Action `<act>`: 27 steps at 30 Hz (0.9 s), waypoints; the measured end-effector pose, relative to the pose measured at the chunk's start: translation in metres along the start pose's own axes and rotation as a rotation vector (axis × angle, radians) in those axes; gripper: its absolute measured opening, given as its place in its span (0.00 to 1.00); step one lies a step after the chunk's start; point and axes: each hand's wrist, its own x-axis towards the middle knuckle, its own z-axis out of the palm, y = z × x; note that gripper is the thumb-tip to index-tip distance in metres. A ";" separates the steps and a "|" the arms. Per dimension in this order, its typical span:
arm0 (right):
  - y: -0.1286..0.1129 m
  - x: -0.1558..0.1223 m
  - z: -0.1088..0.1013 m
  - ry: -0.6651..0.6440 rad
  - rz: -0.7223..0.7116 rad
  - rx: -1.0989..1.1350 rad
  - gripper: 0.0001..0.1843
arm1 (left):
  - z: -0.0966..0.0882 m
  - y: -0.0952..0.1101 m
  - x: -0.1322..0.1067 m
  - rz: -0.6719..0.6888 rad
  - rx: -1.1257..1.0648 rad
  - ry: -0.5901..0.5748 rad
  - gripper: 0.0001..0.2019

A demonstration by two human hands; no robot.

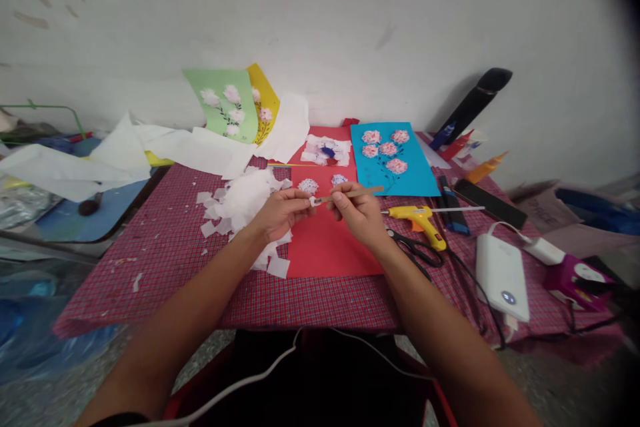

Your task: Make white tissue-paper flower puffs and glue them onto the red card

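My right hand (357, 215) is shut on a thin wooden stick (361, 193) that points left over the red card sheet (330, 247). A small white tissue piece (314, 201) sits at the stick's tip, pinched by the fingertips of my left hand (283, 212). Below my left hand lies a heap of white tissue squares (245, 200). Two small round tissue flowers (309, 187) (339, 179) rest on the red sheet just beyond my fingers. A blue card with pink paper flowers (393, 157) lies further back.
A yellow hot glue gun (417, 221) and black-handled scissors (415, 247) lie right of my right hand, with a white power bank (503, 278) beyond them on the red checked tablecloth (150, 267). Green and yellow flower cards (223, 103) lean against the wall. Large white paper sheets (185, 150) lie back left.
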 end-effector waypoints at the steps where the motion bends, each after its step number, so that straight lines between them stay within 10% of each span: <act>1: 0.000 0.000 0.000 -0.007 0.001 0.028 0.13 | 0.000 0.000 0.000 -0.005 -0.001 0.001 0.10; 27: 0.008 0.003 0.000 0.035 -0.006 -0.015 0.13 | -0.002 -0.004 0.003 -0.012 0.013 -0.009 0.10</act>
